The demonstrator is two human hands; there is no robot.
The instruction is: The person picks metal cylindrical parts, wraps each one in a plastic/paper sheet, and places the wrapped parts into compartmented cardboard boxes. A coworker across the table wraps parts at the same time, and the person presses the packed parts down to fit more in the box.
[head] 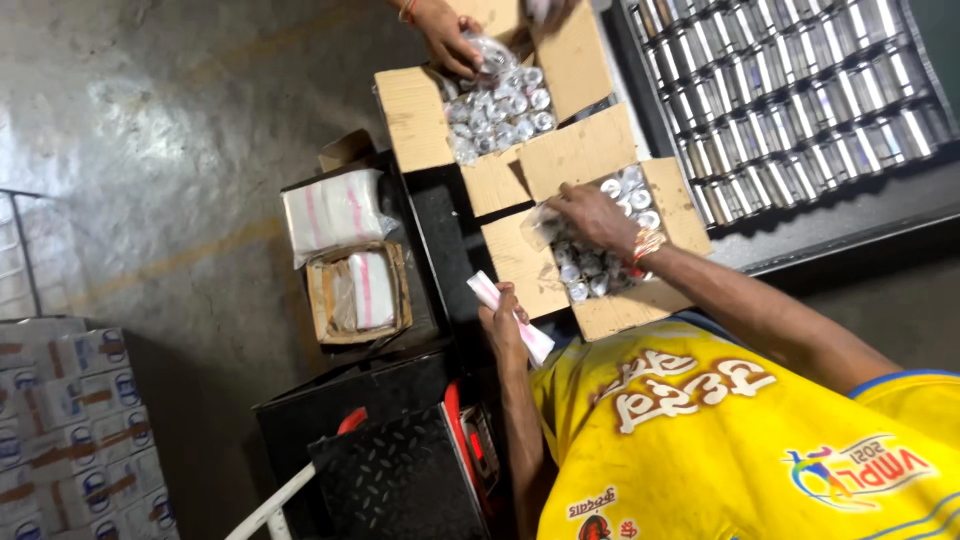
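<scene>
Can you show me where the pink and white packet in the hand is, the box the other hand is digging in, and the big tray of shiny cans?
pink and white packet [512,318], head view, middle of packet.
near cardboard box [518,265], head view, left flap.
tray of cans [800,100], head view, can rows.

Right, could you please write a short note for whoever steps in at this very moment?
Left hand: holds a white and pink packet over the black stand.
Right hand: inside the near carton, on its silvery round pieces and clear liner; grip not clear.
Another person's hand is in the far carton.
Done: both cartons are open, flaps out.
Left: many pieces lie in both cartons; more packets sit in the small box on the left.
</scene>
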